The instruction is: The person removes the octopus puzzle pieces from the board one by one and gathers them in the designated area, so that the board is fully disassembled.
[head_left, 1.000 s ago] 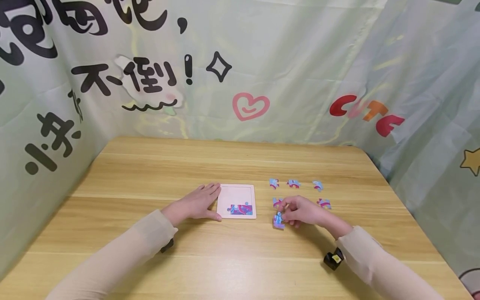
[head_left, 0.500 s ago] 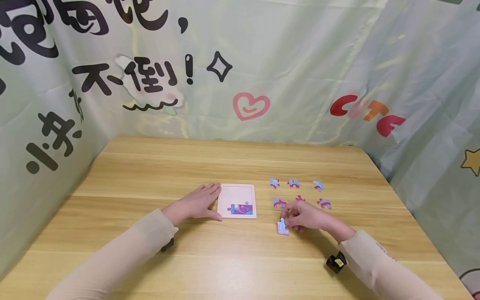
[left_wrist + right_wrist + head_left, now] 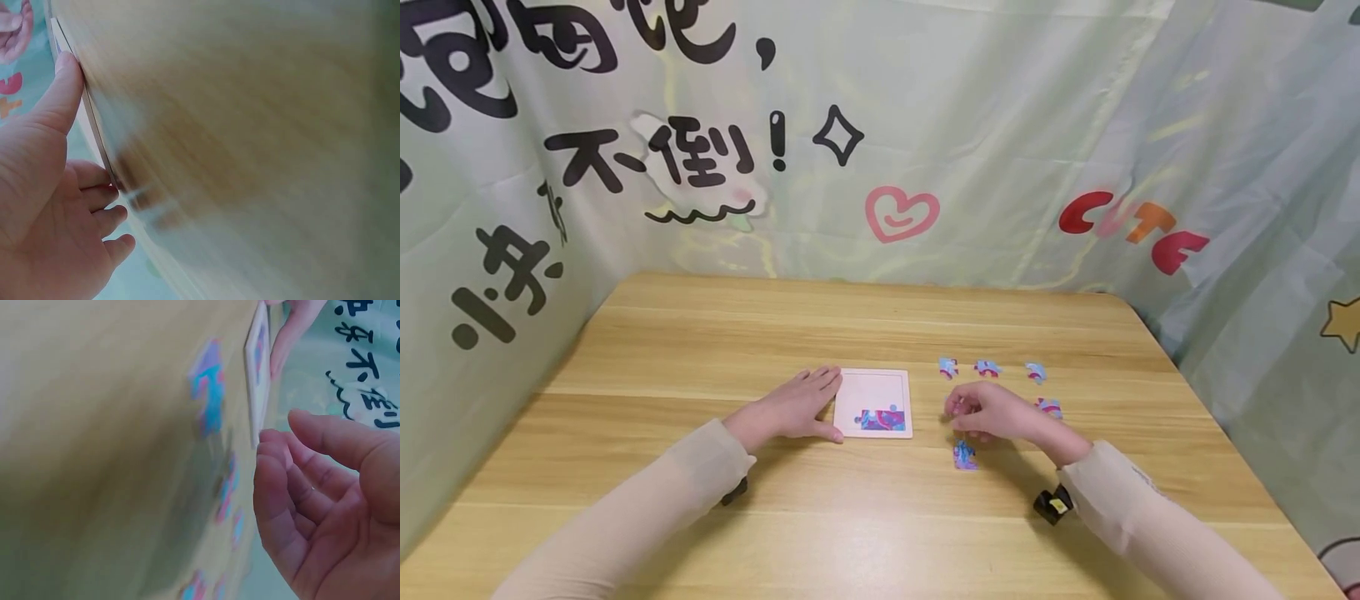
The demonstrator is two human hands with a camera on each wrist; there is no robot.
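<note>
My left hand [image 3: 797, 407] rests on the table with its fingers and thumb touching the left edge of a pale pink puzzle tray [image 3: 868, 388]. A few joined pink-and-blue jigsaw pieces [image 3: 883, 418] lie in the tray's lower right. My right hand [image 3: 991, 411] hovers right of the tray, fingers loosely curled, and the right wrist view shows nothing between thumb and fingertips. Just below it a blue-and-purple jigsaw piece [image 3: 965, 456] lies flat on the table, also visible as a jigsaw piece [image 3: 209, 387] in the right wrist view. The right hand hides pieces behind it.
Loose jigsaw pieces form a back row: a left piece [image 3: 948, 367], a middle piece [image 3: 987, 367] and a right piece [image 3: 1036, 372]. Another piece [image 3: 1049, 407] lies beyond the right hand. A printed cloth [image 3: 1000, 125] hangs behind the wooden table [image 3: 820, 533].
My right hand held the blue-and-purple jigsaw piece, drew it slightly toward me and turned it, then let go and rose up and left. The left hand and tray stayed put.
</note>
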